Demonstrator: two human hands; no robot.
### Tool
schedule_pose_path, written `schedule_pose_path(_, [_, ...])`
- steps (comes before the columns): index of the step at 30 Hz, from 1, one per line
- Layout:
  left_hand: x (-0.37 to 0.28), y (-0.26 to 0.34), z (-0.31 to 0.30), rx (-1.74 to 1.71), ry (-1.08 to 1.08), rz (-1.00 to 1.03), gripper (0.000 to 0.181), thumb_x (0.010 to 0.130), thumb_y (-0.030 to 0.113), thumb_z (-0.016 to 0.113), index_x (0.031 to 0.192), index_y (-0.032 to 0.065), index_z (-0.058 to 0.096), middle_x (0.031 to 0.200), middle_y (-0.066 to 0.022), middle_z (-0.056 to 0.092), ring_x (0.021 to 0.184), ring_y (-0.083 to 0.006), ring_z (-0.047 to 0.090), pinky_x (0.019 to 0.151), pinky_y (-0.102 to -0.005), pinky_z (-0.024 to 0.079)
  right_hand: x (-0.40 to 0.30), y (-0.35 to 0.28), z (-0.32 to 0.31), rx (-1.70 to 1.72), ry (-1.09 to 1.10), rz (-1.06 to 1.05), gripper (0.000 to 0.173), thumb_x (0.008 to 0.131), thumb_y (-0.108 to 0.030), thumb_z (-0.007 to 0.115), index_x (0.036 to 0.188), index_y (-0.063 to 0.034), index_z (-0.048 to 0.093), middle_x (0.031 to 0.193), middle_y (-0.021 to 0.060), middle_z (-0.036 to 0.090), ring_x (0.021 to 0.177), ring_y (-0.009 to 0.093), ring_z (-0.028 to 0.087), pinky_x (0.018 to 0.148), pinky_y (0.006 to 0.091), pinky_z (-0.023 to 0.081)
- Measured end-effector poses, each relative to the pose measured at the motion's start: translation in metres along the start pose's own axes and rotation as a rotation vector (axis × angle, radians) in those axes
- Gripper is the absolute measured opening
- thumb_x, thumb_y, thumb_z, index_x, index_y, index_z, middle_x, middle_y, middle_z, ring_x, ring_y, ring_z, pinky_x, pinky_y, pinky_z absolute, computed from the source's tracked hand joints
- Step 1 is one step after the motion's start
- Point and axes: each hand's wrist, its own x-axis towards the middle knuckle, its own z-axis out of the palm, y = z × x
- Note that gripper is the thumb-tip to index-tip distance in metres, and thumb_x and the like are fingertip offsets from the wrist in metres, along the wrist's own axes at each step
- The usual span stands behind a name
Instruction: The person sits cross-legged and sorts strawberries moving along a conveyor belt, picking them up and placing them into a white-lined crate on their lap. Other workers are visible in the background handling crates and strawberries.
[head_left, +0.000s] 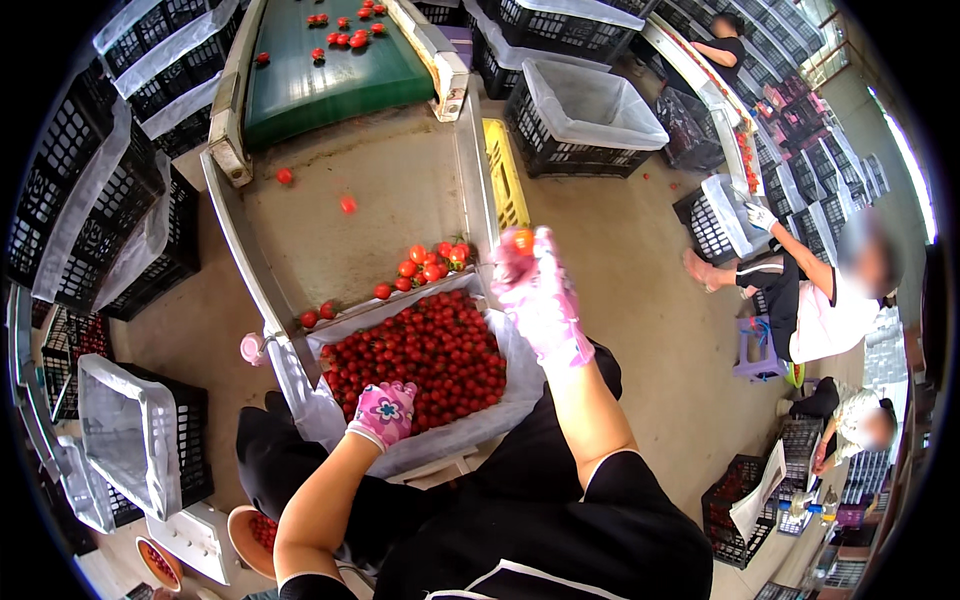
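Observation:
My right hand (536, 304), in a pink patterned glove, is raised beside the chute's right wall. It holds an orange-red cherry tomato (523, 241) at its fingertips. My left hand (385, 414), in a pink floral glove, rests at the near left of a lined crate heaped with red cherry tomatoes (442, 352); whether its fingers hold any is hidden. White liner (506, 401) hangs over the crate's rim. Above the crate, a metal chute (330, 255) carries a cluster of tomatoes (429, 266) at its lower lip. A blurred tomato (348, 205) lies or rolls higher up.
A green conveyor belt (337, 97) with scattered tomatoes feeds the chute. Right of it stand a yellow crate (504, 176) and a lined black crate (585, 112). Lined crates (131, 442) flank my left side. Several people work at the right, one (832, 300) seated by another chute.

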Motion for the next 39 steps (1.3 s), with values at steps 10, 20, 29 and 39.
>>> schedule_pose_path(10, [0.002,0.008,-0.018,-0.027,-0.053,-0.030,0.024,0.080,0.016,0.049,0.101,0.0082,0.056,0.095,-0.0106,0.062,0.087,-0.0257,0.061,0.066,-0.0399,0.047,0.110,-0.030,-0.050,-1.372,0.267,-0.687,0.048,0.092,-0.009,0.051,0.136,-0.0038,0.034,0.123,0.0157,0.051,0.111,0.023,0.052,0.094,0.0293,0.041])
schedule_pose_path(20, [-0.008,0.003,-0.008,-0.035,0.258,0.050,0.016,0.082,0.014,0.045,0.089,0.0089,0.059,0.077,-0.0091,0.061,0.071,-0.0271,0.060,0.058,-0.0408,0.049,0.018,0.006,-0.083,-1.423,0.064,-0.398,0.028,0.087,-0.007,0.056,0.114,-0.0005,0.056,0.113,0.0162,0.059,0.102,0.028,0.059,0.087,0.0342,0.048])
schedule_pose_path(29, [-0.011,0.006,-0.053,-0.138,0.471,0.134,0.020,0.077,0.008,0.053,0.097,0.0061,0.058,0.087,-0.0102,0.060,0.079,-0.0266,0.059,0.066,-0.0386,0.046,0.010,0.016,-0.049,-1.777,-0.008,-0.538,0.041,0.087,-0.008,0.056,0.126,-0.0016,0.047,0.122,0.0174,0.053,0.109,0.028,0.055,0.093,0.0352,0.045])
schedule_pose_path(39, [-0.062,-0.070,-0.114,-0.380,1.511,-0.361,0.031,0.079,0.001,0.058,0.110,0.0014,0.057,0.098,-0.0127,0.059,0.088,-0.0233,0.058,0.077,-0.0322,0.045,0.067,0.049,-0.062,-1.512,0.293,-0.285,0.045,0.091,-0.023,0.054,0.129,-0.0039,0.038,0.106,0.0178,0.060,0.095,0.028,0.059,0.083,0.0373,0.045])
